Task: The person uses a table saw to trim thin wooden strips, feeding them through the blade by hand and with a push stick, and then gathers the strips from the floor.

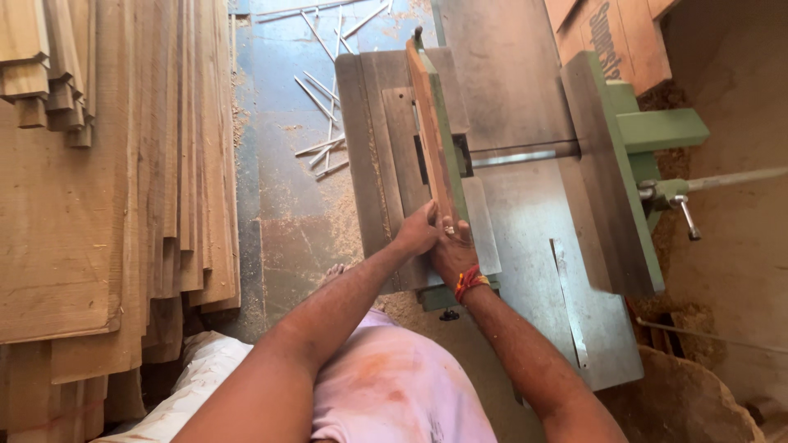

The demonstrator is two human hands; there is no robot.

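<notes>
The fingertips of the right hand (pixel 454 248) are hidden behind the board (pixel 433 139) standing on edge on the machine table (pixel 525 221). The left hand (pixel 417 232) covers the board's near end, so its grip there cannot be made out. Whatever cuts beneath the board is hidden by it. Left of the table, the plank stack (pixel 115 180) runs off the left and top edges. Right of the table, the wooden crate (pixel 611 41) is cut by the top edge.
</notes>
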